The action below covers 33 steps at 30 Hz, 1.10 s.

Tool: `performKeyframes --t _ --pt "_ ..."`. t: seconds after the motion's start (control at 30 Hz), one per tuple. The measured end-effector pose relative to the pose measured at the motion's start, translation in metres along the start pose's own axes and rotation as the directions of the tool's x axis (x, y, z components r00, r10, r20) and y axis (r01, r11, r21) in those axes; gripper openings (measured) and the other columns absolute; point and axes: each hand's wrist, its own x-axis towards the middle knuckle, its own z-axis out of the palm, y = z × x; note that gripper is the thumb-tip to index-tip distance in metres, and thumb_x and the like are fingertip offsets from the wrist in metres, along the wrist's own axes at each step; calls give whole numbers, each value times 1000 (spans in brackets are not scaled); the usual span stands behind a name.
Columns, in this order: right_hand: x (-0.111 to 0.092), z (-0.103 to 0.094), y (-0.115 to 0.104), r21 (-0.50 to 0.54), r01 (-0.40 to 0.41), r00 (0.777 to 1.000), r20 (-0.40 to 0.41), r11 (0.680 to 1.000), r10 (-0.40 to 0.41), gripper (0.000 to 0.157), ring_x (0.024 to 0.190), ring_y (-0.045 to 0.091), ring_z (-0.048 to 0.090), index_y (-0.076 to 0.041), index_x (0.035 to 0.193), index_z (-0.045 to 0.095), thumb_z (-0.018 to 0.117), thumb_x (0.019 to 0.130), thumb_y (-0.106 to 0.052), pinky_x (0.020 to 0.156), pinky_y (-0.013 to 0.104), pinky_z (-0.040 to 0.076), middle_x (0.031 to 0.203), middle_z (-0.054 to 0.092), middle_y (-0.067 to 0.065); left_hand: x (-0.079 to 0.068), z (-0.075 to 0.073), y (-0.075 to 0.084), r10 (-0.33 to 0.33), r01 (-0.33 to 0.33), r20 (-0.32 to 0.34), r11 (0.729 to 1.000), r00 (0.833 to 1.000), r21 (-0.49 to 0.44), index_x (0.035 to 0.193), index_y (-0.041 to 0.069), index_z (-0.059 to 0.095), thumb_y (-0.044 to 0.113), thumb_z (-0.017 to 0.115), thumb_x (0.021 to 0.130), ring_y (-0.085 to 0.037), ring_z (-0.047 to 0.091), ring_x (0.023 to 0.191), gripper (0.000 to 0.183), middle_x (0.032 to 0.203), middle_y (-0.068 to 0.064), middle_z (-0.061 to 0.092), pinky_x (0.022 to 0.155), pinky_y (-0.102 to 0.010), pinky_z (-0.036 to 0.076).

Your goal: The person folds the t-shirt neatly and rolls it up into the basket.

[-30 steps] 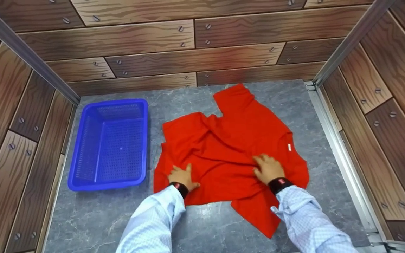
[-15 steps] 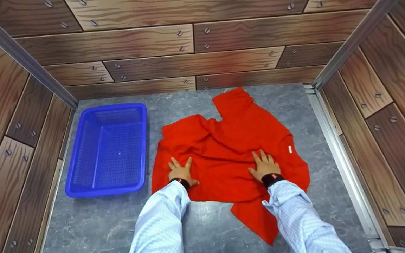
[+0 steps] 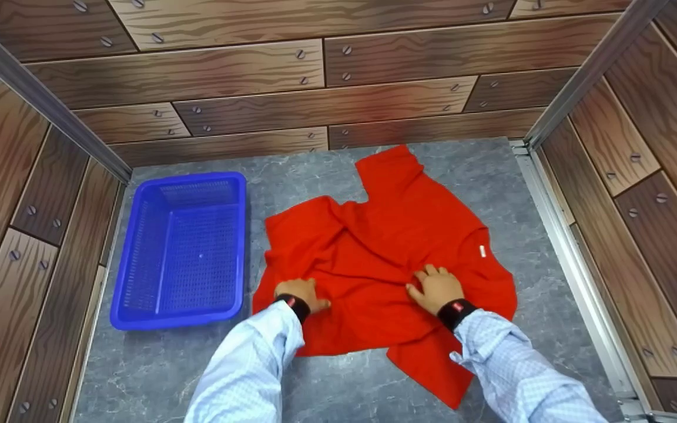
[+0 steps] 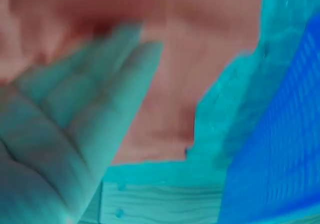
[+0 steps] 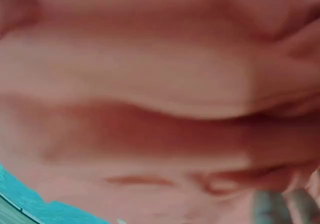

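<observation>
A red short-sleeved T-shirt (image 3: 374, 235) lies wrinkled on the grey floor, its neckline and small white label (image 3: 482, 251) toward the right. My left hand (image 3: 302, 294) rests on the lower left part of the shirt. In the left wrist view, its fingers (image 4: 115, 89) are nearly straight over the cloth. Farther right, my right hand (image 3: 437, 289) touches the shirt below the neckline, fingers slightly bent and spread. Only blurred fingertips (image 5: 272, 206) of it show in the right wrist view, at the lower right, beside folds in the fabric.
A blue plastic basket (image 3: 197, 264) with perforated sides stands left of the shirt. Wood-patterned panels (image 3: 256, 106) wall the grey marbled surface (image 3: 338, 388) at the back and both sides. A metal rail (image 3: 573, 258) runs along the right edge.
Both hands press flat on the shirt, then draw slightly left and toward me, fingers less spread. The shirt's near hem has shifted toward me and the wrinkles have changed.
</observation>
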Motion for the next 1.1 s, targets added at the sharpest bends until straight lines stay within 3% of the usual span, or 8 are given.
performKeyframes --t 0.1,0.23,0.33,0.47,0.53,0.7,0.8,1.1 --pt "6 -7 4 48 4 997 -73 999 -1 36 85 37 55 -6 104 65 59 82 -35 72 49 46 99 58 14 11 -8 -3 -33 13 -186 994 982 -108 115 12 58 50 61 77 -34 61 90 53 103 -14 65 68 -48 48" --pt "17 -12 10 78 -37 998 -52 996 41 48 114 43 46 -9 124 55 62 79 -25 87 56 40 129 48 17 27 -3 -10 -45 -38 -360 974 932 -222 126 12 50 34 66 79 -39 45 118 55 130 -14 49 88 -49 43" --pt "19 -10 12 83 -69 994 87 994 62 59 130 47 29 -14 137 43 60 81 -26 98 61 29 145 34 16 32 5 -16 -31 -53 -294 960 955 -276 142 17 34 31 68 79 -40 20 136 73 148 -8 30 105 -51 27" --pt "15 -1 11 59 -60 989 139 996 51 59 127 47 32 -14 137 42 58 83 -29 100 60 27 140 39 19 25 18 -19 11 -81 -228 950 974 -301 142 18 35 28 70 78 -43 15 136 73 143 -9 38 109 -53 18" --pt "12 4 11 35 -31 996 80 999 28 56 120 45 40 -14 134 47 59 81 -28 95 58 32 133 44 20 19 25 -18 62 -126 -264 964 963 -234 136 19 44 28 71 77 -45 20 134 65 136 -11 45 107 -54 21" --pt "1 9 11 -21 83 996 -28 996 -84 47 104 38 50 -14 125 54 61 79 -24 82 52 43 120 53 14 1 46 -10 185 -213 -394 977 900 -29 121 22 60 31 68 74 -41 41 120 49 124 -14 52 93 -48 37" --pt "-8 11 12 -56 161 986 -23 985 -163 43 106 36 49 -12 121 54 60 81 -27 84 50 45 121 53 13 -5 55 -8 196 -226 -412 974 890 -26 122 19 60 31 66 77 -36 48 107 47 126 -14 51 83 -45 42" --pt "-11 13 13 -63 188 982 19 980 -187 50 122 39 41 -9 127 52 56 85 -37 94 53 38 134 47 12 3 45 2 159 -182 -269 981 950 -65 134 15 48 36 61 82 -36 42 117 57 140 -17 38 87 -43 45"
